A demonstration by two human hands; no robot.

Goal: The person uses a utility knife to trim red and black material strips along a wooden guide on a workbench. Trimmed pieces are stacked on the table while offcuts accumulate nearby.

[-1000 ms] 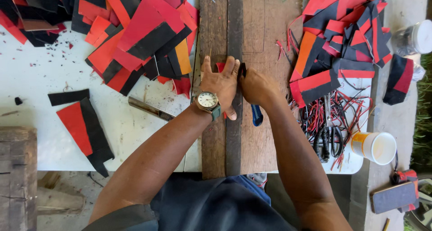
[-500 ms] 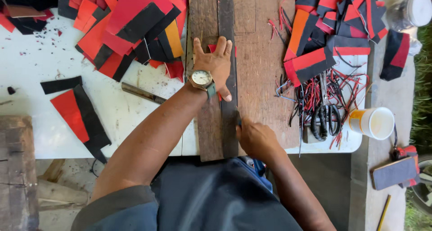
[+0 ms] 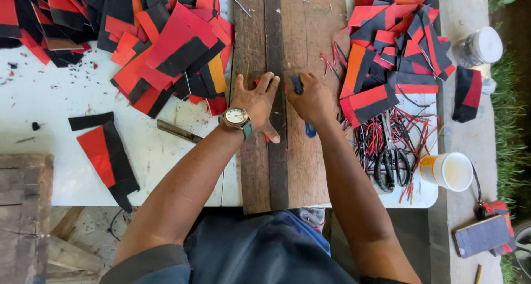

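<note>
- A person at an outdoor white table (image 3: 66,96) works over a wooden board (image 3: 310,151), seen from a head camera looking straight down.
- The left hand (image 3: 255,104), a watch (image 3: 237,117) on its wrist, lies flat with fingers spread, pressing a long dark strip (image 3: 278,168) against the board; a sliver of red material shows under the fingers.
- The right hand (image 3: 311,98) is closed in a fist round a blue-handled cutter (image 3: 310,130), held just beside the strip's right edge; the blade itself is hidden by the hand.
- The strip runs the length of the board, from the near edge to the top of the frame, apparently serving as a straightedge.
- Judged from the heaps, much cutting is already done: red-and-black pieces (image 3: 166,57) are stacked at left, more, some with orange, at right (image 3: 387,68).
- One red-and-black piece (image 3: 108,156) lies apart on the table's near left.
- Thin red and black trimmings (image 3: 409,134) tangle with scissors (image 3: 390,165) near a white cup (image 3: 449,171).
- How much material is left to cut cannot be told; the piece under the hands appears to be mid-cut.
</note>
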